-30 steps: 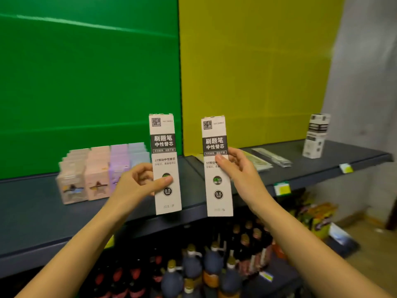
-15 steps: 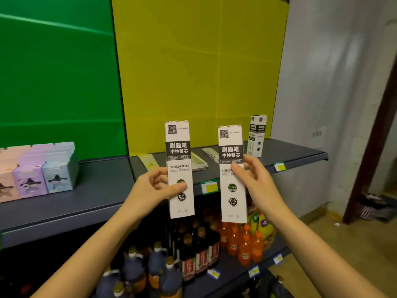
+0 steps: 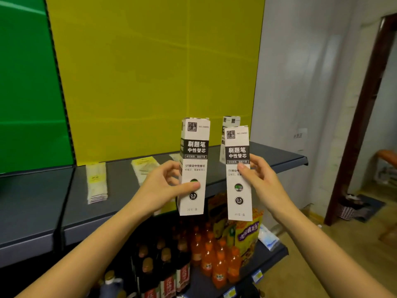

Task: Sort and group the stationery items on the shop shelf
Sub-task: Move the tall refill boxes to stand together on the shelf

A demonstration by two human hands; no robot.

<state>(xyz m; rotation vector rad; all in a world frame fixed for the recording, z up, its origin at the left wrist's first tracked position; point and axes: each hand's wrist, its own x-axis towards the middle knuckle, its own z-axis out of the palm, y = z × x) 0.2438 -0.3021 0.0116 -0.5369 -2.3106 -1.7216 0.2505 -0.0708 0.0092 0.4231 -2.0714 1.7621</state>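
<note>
Gripping the left box (image 3: 194, 160) with the left hand (image 3: 163, 186): thumb flat across the front, fingers curled round the back and mostly hidden. Pinching the right box (image 3: 238, 190) with the right hand (image 3: 261, 179): thumb on the front, fingers curled round the far side. Both boxes tall, white and upright, held in front of the shelf (image 3: 43, 201), a little above its front edge. Same black band and "0.5" ring on each; small print too blurry to read.

On the shelf, near its right end, a third box (image 3: 231, 121) standing up, mostly hidden behind the right box, with only the top and a thin strip of side showing. Also on the shelf, lying flat, some pale packs (image 3: 96, 181), smeared and hard to make out; one more lot partly hidden behind the left hand.

Under the shelf, orange bottles (image 3: 214, 257), dark bottles (image 3: 165, 267) cut off at the bottom edge, and yellow snack bags (image 3: 247, 233) partly hidden behind the boxes. Both arms cut off at the bottom too.
</note>
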